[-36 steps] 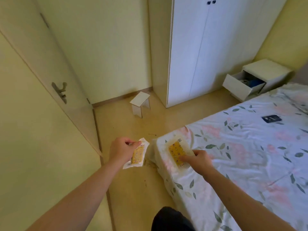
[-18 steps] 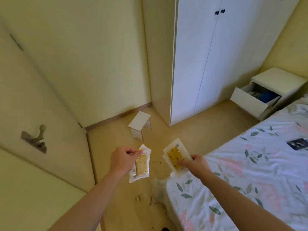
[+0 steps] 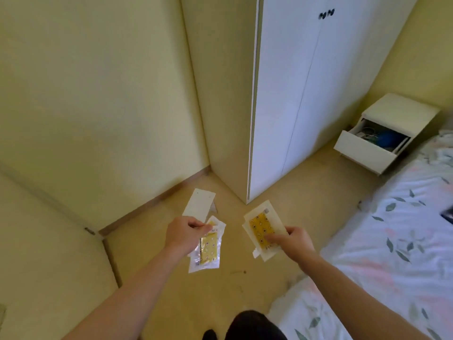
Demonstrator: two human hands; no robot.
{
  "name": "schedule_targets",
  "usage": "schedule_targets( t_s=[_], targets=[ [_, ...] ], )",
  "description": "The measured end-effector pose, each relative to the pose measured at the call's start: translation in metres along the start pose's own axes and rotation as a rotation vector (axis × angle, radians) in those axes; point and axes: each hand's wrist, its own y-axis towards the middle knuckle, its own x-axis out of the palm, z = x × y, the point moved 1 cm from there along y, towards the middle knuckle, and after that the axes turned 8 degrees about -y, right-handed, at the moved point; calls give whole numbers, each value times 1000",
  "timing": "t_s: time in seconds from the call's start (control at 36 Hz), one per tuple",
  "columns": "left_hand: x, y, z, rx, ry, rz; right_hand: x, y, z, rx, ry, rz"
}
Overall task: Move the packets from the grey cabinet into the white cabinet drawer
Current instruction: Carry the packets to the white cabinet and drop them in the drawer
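My left hand (image 3: 184, 232) grips the top edge of a clear packet with a yellow patterned item inside (image 3: 208, 249); the packet hangs down over the floor. A second, flatter yellow packet on white backing (image 3: 261, 228) is pinched at its lower corner by my right hand (image 3: 293, 242). Both hands are held out in front of me at about the same height. The small white cabinet (image 3: 402, 111) stands at the far right with its drawer (image 3: 362, 152) pulled open, a blue item and cables inside. The grey cabinet is not in view.
A tall white wardrobe (image 3: 294, 94) fills the middle back. A small white stool (image 3: 199, 204) stands on the wooden floor just beyond my left hand. A bed with a floral sheet (image 3: 392, 253) lies along the right. A pale door (image 3: 49, 266) is at the left.
The view has swung up and right, away from the door and bed corner. Both hands keep their packets and have come off the bed edge over the floor. The open drawer appears nearer.
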Motion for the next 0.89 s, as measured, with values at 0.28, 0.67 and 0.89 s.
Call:
schedule_targets(
  t_s=[0.28, 0.67, 0.89],
  targets=[
    [79, 138, 97, 99, 135, -269, -65, 83, -11, 178, 160, 216],
    [229, 321, 290, 234, 142, -447, -229, 255, -22, 290, 357, 376],
    [322, 409, 387, 293, 149, -484, -333, 339, -41, 310, 428, 482]
  ],
)
